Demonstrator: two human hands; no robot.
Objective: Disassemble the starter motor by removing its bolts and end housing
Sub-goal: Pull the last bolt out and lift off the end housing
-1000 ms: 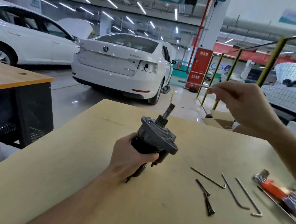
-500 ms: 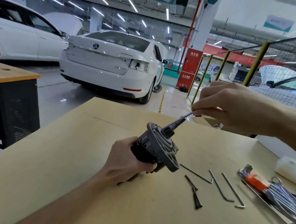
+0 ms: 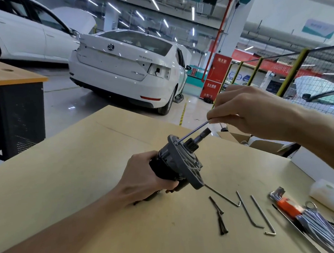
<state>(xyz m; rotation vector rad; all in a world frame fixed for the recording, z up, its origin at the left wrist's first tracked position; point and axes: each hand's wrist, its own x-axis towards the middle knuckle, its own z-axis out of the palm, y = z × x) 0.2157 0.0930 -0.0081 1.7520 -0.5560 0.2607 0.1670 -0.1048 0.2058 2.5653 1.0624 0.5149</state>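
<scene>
My left hand (image 3: 144, 178) grips the black body of the starter motor (image 3: 176, 163), held tilted just above the tan table (image 3: 67, 181). Its grey end housing (image 3: 186, 164) faces up and right, with the toothed shaft (image 3: 202, 135) sticking out. My right hand (image 3: 247, 113) pinches a thin silver hex key (image 3: 194, 132). The key's tip sits at a bolt on the upper rim of the housing. Several removed long dark bolts (image 3: 219, 217) lie on the table below the motor.
Three loose L-shaped hex keys (image 3: 251, 213) lie right of the bolts. A hex key set with an orange holder (image 3: 288, 207) and a metal tray of tools (image 3: 321, 230) sit at the right edge. White cars (image 3: 127, 70) and a black bench (image 3: 14, 108) stand beyond the table.
My right hand came down from the raised position with the hex key and brought its tip onto the housing rim. The motor in my left hand tilted more to the right.
</scene>
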